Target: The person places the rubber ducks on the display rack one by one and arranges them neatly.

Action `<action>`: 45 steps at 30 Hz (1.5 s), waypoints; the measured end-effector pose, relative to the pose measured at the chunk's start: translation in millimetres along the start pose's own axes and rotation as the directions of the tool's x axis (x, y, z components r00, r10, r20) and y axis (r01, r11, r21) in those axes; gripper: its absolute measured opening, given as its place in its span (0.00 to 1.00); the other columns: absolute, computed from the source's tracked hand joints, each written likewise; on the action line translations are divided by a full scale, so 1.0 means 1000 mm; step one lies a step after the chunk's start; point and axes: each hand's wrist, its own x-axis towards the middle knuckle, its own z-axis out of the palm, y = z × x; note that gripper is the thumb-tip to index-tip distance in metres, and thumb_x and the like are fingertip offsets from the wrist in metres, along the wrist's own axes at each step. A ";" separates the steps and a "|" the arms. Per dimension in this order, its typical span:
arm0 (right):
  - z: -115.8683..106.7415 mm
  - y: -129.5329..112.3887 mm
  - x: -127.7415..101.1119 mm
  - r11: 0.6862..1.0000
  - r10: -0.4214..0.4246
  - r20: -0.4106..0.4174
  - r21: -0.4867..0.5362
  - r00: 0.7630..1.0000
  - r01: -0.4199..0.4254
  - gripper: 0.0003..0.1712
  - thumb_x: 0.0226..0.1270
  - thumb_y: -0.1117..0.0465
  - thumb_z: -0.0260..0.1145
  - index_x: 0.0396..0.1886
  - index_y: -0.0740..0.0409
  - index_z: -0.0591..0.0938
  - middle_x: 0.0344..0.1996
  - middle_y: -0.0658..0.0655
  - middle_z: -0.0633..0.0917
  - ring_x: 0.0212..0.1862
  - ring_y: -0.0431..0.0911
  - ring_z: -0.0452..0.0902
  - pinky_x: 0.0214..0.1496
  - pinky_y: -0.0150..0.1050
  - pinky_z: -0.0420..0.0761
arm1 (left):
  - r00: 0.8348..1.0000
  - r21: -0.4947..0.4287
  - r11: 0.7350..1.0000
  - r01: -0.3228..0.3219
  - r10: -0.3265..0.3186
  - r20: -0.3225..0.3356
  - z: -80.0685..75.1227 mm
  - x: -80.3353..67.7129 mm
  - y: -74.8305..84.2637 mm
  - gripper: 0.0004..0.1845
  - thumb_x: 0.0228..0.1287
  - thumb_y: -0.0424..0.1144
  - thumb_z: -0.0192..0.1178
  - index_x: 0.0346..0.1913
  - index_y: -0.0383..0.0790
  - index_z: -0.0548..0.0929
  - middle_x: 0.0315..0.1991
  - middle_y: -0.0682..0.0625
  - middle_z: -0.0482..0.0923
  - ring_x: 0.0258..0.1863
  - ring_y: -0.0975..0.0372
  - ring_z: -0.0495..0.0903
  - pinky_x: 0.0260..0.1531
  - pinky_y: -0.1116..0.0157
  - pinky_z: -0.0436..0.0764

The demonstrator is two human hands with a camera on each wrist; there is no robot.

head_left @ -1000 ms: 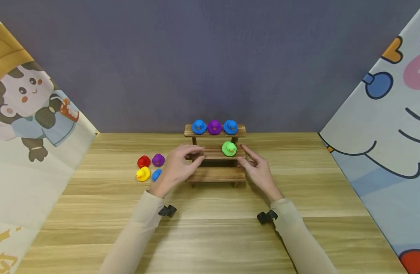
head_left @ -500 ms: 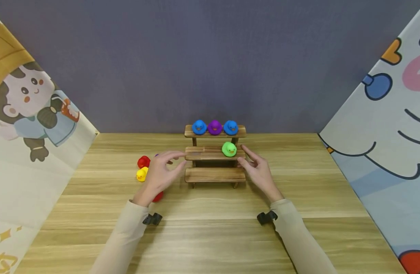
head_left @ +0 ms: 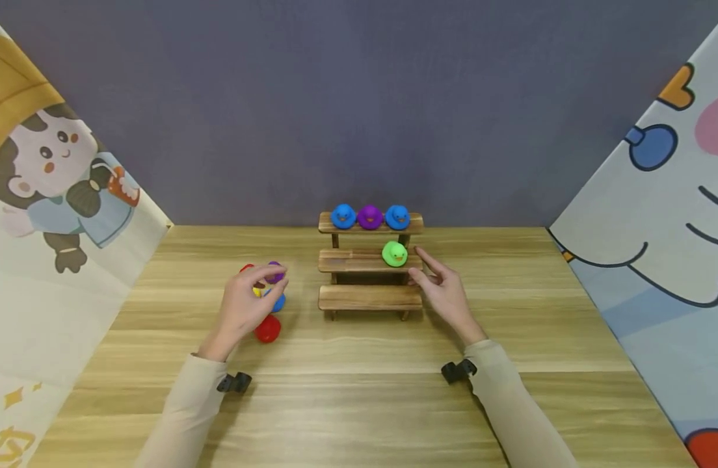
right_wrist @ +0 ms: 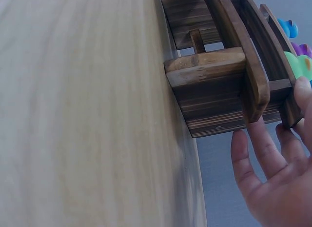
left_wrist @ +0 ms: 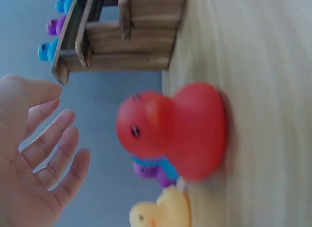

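A three-step wooden stand point(head_left: 371, 298) point(right_wrist: 219, 75) sits mid-table. Its top step carries a blue duck point(head_left: 343, 216), a purple duck point(head_left: 369, 216) and another blue duck point(head_left: 397, 216); a green duck point(head_left: 394, 253) sits on the middle step. My left hand point(head_left: 253, 296) point(left_wrist: 39, 154) hovers with spread fingers over loose ducks: purple point(head_left: 274, 272), blue point(head_left: 278, 303) and a red duck point(head_left: 268, 328) point(left_wrist: 175, 129); it holds nothing. My right hand point(head_left: 441, 286) point(right_wrist: 278, 178) rests with straight fingers against the stand's right end.
A yellow duck point(left_wrist: 161, 212) and another red duck point(head_left: 246, 267) lie partly hidden under the left hand. Cartoon-printed panels point(head_left: 54, 214) slope along both sides of the wooden table point(head_left: 359, 403), with a grey wall behind.
My left hand has left the stand's middle step and moved left and nearer, over the loose ducks. The right hand has stayed at the stand's end.
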 end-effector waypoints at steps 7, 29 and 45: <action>-0.002 0.000 0.000 1.000 0.002 0.000 -0.001 1.000 -0.002 0.34 0.80 0.54 0.67 0.81 0.53 0.70 0.72 0.66 0.79 0.37 0.31 0.90 0.18 0.30 0.60 | 0.999 0.043 0.999 0.033 -0.032 -0.025 -0.012 -0.005 -0.017 0.11 0.66 0.32 0.73 0.50 0.39 0.93 0.39 0.47 0.91 0.40 0.50 0.86 0.39 0.55 0.87; 0.000 0.000 -0.001 1.000 -0.014 0.005 0.025 1.000 0.014 0.34 0.80 0.56 0.67 0.81 0.54 0.70 0.77 0.65 0.74 0.39 0.32 0.91 0.23 0.29 0.71 | 0.977 0.081 0.977 0.195 -0.201 0.077 -0.030 -0.018 -0.047 0.16 0.67 0.31 0.69 0.56 0.34 0.89 0.54 0.35 0.89 0.52 0.43 0.87 0.43 0.64 0.85; 0.000 0.000 -0.001 0.999 -0.013 0.007 0.037 1.000 0.013 0.34 0.81 0.58 0.66 0.81 0.55 0.70 0.76 0.66 0.74 0.39 0.31 0.90 0.26 0.28 0.76 | 0.938 0.128 0.959 0.252 -0.275 0.212 -0.045 -0.025 -0.059 0.19 0.70 0.31 0.67 0.61 0.31 0.86 0.59 0.29 0.85 0.51 0.38 0.87 0.53 0.40 0.86</action>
